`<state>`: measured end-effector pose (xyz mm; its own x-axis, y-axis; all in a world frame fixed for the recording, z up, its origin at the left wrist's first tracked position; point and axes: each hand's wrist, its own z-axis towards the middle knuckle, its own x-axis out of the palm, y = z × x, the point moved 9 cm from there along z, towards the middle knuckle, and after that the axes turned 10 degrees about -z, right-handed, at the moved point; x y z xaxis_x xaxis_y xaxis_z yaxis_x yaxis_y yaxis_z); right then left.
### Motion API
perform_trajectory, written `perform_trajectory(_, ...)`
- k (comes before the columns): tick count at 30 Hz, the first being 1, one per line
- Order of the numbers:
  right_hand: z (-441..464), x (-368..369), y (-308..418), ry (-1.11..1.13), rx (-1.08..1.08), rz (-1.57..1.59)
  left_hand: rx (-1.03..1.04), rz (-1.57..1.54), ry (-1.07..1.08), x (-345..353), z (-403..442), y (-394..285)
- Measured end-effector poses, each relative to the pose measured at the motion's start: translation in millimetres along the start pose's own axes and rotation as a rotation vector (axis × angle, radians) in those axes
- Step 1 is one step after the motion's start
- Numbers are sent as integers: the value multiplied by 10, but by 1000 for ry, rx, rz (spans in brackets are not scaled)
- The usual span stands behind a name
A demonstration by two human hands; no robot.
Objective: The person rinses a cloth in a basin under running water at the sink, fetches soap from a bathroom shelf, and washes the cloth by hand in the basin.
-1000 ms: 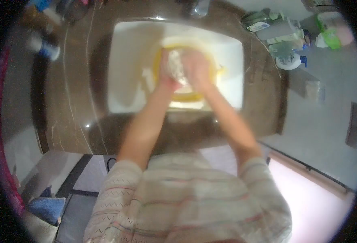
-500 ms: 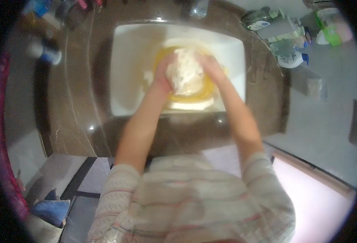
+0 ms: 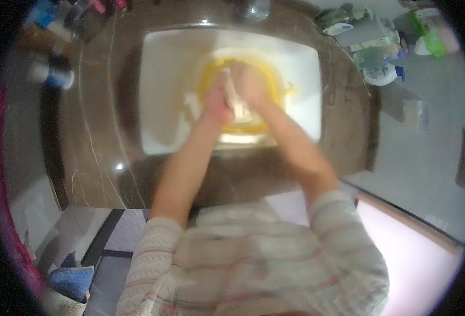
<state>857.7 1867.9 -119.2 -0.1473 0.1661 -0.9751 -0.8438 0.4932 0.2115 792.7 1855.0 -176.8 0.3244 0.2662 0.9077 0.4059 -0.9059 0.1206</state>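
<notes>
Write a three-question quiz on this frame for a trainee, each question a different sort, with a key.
1. What colour is the round tub inside the white sink?
2. True or false: the white bottle with a blue pump is to the right of the sink.
3. What is between the left hand and right hand?
A) a blue sponge
B) pale, blurred material
C) a drinking glass

Key: 1. Yellow. 2. True. 3. B.

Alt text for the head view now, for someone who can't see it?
Left hand and right hand, close together, hold a blurred whitish bundle, possibly cloth, at a yellow basin in a white sink; a pump bottle is at right.
</notes>
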Motion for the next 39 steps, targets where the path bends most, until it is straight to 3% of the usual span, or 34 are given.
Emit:
perform_trajectory(3, -209, -338, 397, -168, -263, -50, 31, 33, -46, 36, -54, 17)
perform_trajectory(7, -397, -259, 403, -289, -201, 3, -40, -98, 17, 10, -65, -2)
perform_trajectory(8, -223, -84, 191, -109, -138, -18, -66, -89, 24, 47, -87, 71)
perform_trajectory(12, -6, -31, -11, -120, 9, -8, -18, -65, -71, 1, -121, -37)
perform_trajectory(14, 257, 41, -165, -38, -151, 153, -1, -30, -106, 67, -184, -141)
perform_trajectory(16, 220, -124, -289, 294, 226, 706, 22, -22, -77, 118, -211, -187)
perform_trajectory(19, -26, -596, 131, 230, 160, 334, 36, -54, -60, 107, -167, -208)
perform_trajectory(21, -385, -360, 524, -112, -63, -40, -44, -52, 69, 154, -175, -139)
perform_trajectory(23, -487, 30, 477, -399, -40, -436, -63, 31, 87, 410, -359, -48)
perform_trajectory(25, -167, 204, 340, 117, -96, -95, 54, -10, 22, -5, -54, -191)
perform_trajectory(26, -191, -15, 420, -211, -285, -101, 16, -60, 113, -49, 17, -146)
perform_trajectory(29, -90, 122, 16, -98, -24, -24, 20, -59, 95, 11, 11, -70)
perform_trajectory(30, -183, -192, 290, -65, -52, 6, -16, -70, 87, 8, -24, -63)
perform_trajectory(32, -409, -431, 563, -257, -83, -18, -87, -94, 75, 6, -77, -59)
perform_trajectory(34, -411, -179, 483, -297, -187, -72, -42, -4, 29, -14, -72, -80)
perform_trajectory(38, -22, -36, -40, -107, 11, 43, -8, 5, -47, 18, -66, -91)
perform_trajectory(39, 6, -60, -87, -103, -30, 86, -5, -14, -53, 24, -89, -80)
